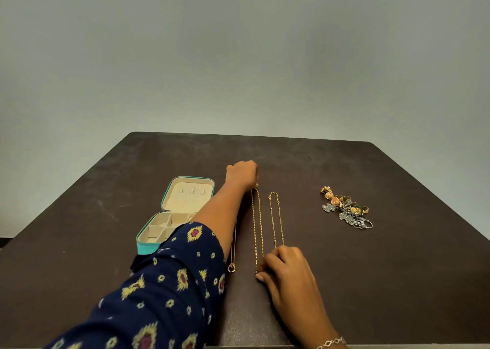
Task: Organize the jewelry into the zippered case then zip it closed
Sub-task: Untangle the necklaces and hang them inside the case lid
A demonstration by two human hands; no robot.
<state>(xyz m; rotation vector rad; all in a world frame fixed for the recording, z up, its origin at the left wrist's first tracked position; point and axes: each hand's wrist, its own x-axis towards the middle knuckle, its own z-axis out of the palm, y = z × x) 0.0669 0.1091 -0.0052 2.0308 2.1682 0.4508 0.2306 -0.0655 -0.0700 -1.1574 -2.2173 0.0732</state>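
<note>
Gold chain (256, 229) lay stretched straight on the table (371, 282) right of the open zippered case (145, 247), left hand (242, 175) pinching its far end and right hand (285, 269) pinching its near end; advised lifting both ends together, kept taut, to prevent tangling

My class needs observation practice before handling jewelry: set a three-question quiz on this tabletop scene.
1. True or false: the zippered case is zipped shut.
2. What holds the ends of the middle gold chain? A one hand; B both hands; C nothing.
3. Fill in: the pile of earrings and rings lies to the ___ of that chain.
Key: 1 false. 2 B: left hand at the far end, right hand at the near end. 3 right.
</note>
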